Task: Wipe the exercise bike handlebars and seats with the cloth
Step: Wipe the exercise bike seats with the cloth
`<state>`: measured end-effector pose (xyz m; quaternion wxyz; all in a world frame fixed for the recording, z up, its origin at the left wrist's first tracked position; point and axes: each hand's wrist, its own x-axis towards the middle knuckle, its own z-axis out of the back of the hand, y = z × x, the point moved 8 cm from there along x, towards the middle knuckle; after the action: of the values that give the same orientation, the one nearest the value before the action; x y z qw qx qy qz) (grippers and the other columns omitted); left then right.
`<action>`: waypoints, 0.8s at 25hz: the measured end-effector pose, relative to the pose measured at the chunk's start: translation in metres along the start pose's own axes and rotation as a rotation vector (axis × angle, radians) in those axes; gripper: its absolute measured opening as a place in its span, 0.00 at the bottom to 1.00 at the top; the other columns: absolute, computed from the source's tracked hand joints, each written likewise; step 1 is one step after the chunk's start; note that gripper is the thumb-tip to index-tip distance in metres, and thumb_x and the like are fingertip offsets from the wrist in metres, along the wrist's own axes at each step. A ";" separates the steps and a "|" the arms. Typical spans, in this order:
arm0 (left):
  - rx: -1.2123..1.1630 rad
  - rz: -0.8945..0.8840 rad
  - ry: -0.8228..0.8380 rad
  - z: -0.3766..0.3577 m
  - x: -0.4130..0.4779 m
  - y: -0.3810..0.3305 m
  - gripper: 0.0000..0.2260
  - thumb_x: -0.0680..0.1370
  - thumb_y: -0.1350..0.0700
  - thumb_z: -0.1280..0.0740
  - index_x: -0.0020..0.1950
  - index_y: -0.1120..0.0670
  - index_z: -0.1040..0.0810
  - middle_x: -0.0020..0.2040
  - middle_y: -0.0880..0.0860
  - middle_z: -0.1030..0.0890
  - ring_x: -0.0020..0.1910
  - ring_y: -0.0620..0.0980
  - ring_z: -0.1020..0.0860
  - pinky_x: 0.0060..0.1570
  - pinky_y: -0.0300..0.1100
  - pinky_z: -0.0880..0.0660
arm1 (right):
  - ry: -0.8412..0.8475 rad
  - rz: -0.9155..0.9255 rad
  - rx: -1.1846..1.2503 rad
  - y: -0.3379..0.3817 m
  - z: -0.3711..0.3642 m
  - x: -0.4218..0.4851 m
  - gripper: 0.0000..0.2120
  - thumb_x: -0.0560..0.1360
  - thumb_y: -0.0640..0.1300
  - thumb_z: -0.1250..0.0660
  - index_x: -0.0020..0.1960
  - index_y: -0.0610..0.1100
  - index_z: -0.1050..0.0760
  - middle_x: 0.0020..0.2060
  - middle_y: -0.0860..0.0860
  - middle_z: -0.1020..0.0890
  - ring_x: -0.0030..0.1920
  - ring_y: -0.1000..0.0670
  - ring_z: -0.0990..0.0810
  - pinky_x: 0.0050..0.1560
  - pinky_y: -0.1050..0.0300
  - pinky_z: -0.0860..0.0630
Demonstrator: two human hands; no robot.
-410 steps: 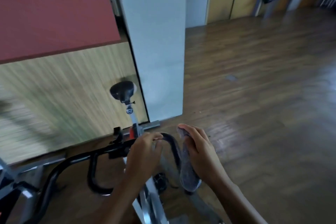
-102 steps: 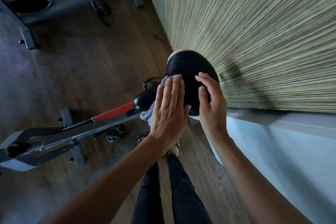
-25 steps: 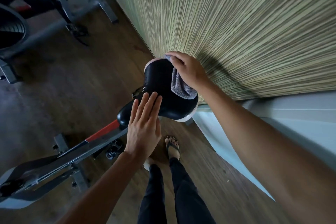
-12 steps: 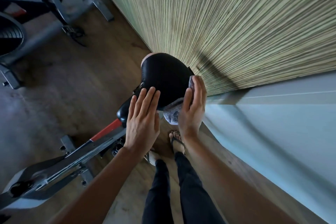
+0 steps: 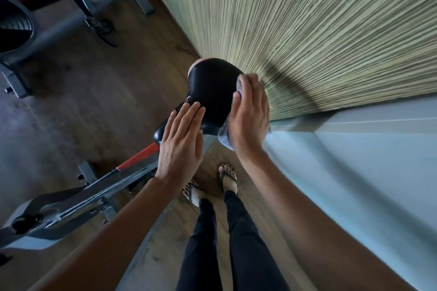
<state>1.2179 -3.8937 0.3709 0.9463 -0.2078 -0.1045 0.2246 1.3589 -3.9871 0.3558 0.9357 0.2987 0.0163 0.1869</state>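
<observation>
The black bike seat (image 5: 212,87) sits at the centre of the view, close to a striped wall. My right hand (image 5: 250,116) lies flat on the seat's right side and presses a grey cloth (image 5: 224,137) against it; the cloth shows below the palm and at the fingertips. My left hand (image 5: 182,142) rests with straight fingers on the seat's near left edge. The bike's grey frame (image 5: 78,201) with a red stripe runs down to the lower left. The handlebars are out of view.
A second exercise bike (image 5: 47,7) stands at the upper left on the wood floor. The striped wall panel (image 5: 307,30) is right behind the seat, a pale wall (image 5: 366,160) to the right. My legs and sandalled feet (image 5: 227,177) are below the seat.
My right hand with the cloth came down from the seat's top to its right side and has slid slightly up that side. My left hand has stayed on the near edge.
</observation>
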 end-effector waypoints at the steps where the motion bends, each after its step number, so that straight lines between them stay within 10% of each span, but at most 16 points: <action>1: 0.008 0.038 -0.007 0.002 -0.003 0.005 0.19 0.82 0.61 0.39 0.74 0.62 0.29 0.75 0.58 0.29 0.76 0.57 0.34 0.77 0.54 0.41 | 0.069 0.080 -0.123 0.012 -0.007 0.009 0.21 0.85 0.47 0.46 0.75 0.43 0.32 0.75 0.45 0.31 0.75 0.44 0.33 0.74 0.48 0.34; 6: 0.031 0.120 -0.014 0.008 -0.022 0.012 0.22 0.82 0.61 0.39 0.76 0.61 0.32 0.76 0.58 0.32 0.77 0.56 0.37 0.77 0.55 0.42 | 0.229 0.578 -0.221 0.031 -0.015 -0.015 0.22 0.86 0.49 0.46 0.78 0.46 0.35 0.79 0.48 0.36 0.80 0.43 0.41 0.77 0.42 0.41; 20: -0.062 0.283 -0.043 0.024 -0.035 0.009 0.19 0.81 0.63 0.37 0.73 0.60 0.28 0.74 0.58 0.28 0.75 0.56 0.33 0.75 0.57 0.36 | 0.323 0.391 0.144 0.021 -0.003 -0.004 0.18 0.85 0.42 0.43 0.73 0.43 0.28 0.76 0.46 0.31 0.77 0.44 0.35 0.73 0.44 0.31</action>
<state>1.1768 -3.8950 0.3847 0.8959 -0.2448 -0.1012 0.3567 1.3475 -3.9716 0.3649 0.8435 0.3281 0.1204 0.4078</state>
